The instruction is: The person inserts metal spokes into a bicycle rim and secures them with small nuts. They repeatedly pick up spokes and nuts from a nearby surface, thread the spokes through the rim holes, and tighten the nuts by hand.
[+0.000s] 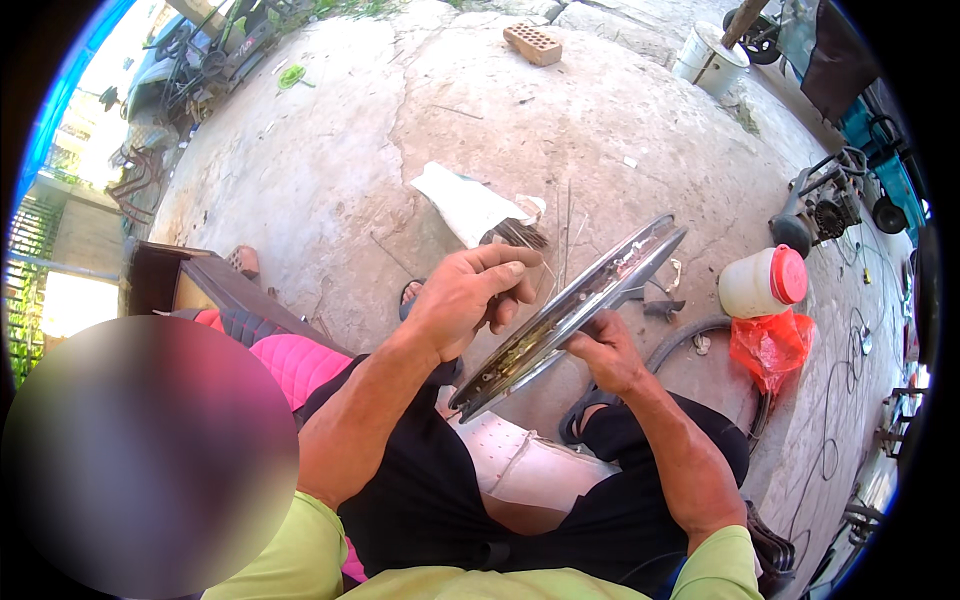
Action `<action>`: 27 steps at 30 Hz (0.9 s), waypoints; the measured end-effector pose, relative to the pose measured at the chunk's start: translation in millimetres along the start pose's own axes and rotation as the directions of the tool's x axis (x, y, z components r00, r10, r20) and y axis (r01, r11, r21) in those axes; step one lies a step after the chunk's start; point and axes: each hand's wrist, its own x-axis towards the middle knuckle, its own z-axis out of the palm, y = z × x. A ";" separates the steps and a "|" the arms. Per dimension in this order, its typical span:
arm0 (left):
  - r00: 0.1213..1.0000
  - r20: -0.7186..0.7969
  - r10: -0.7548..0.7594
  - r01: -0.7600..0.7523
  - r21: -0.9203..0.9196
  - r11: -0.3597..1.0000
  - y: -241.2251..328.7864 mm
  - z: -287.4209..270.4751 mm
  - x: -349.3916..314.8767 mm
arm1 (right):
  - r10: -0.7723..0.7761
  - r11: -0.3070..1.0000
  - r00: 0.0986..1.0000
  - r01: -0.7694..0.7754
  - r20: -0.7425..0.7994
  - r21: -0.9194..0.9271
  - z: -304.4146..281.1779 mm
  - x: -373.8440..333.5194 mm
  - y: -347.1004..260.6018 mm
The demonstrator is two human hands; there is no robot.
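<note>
A shiny metal wheel rim [565, 318] is held tilted over my lap, its upper end pointing to the far right. My right hand [610, 350] grips its near right side, thumb against the metal. To the left of the rim, my left hand [480, 295] is raised with its fingers curled in. Whatever those fingers hold, if anything, is too thin or hidden to name. Beyond the hands, a white bag [465, 205] lies on the ground with a bundle of thin dark metal rods [518, 233] sticking out of its mouth. Several loose rods lie beside it.
At the right are a whitish tub with a red lid [757, 283], a red plastic bag [772, 350] and a black tyre or hose [680, 345]. A perforated brick [533, 44] and a white bucket [711, 60] stand farther off. Pink quilted padding [300, 368] lies at my left.
</note>
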 end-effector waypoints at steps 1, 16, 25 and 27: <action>1.000 0.004 -0.012 0.012 0.013 1.000 0.7 1.6 -1.5 | 0.001 1.000 1.000 -0.001 -0.002 0.003 1.8 0.2 -2.7; 0.992 0.122 -0.015 -0.013 0.222 0.975 13.2 -0.7 -17.8 | -0.005 0.997 1.000 0.006 0.012 -0.075 0.9 2.2 -7.0; 0.876 0.314 0.367 -0.466 0.749 0.471 3.3 11.9 -23.4 | -0.013 0.997 1.000 0.014 0.006 -0.077 -0.3 1.8 -5.8; 0.803 0.411 0.432 -0.552 0.787 0.277 1.6 14.1 -24.0 | -0.024 0.996 1.000 0.025 0.010 -0.086 -0.7 2.6 -2.9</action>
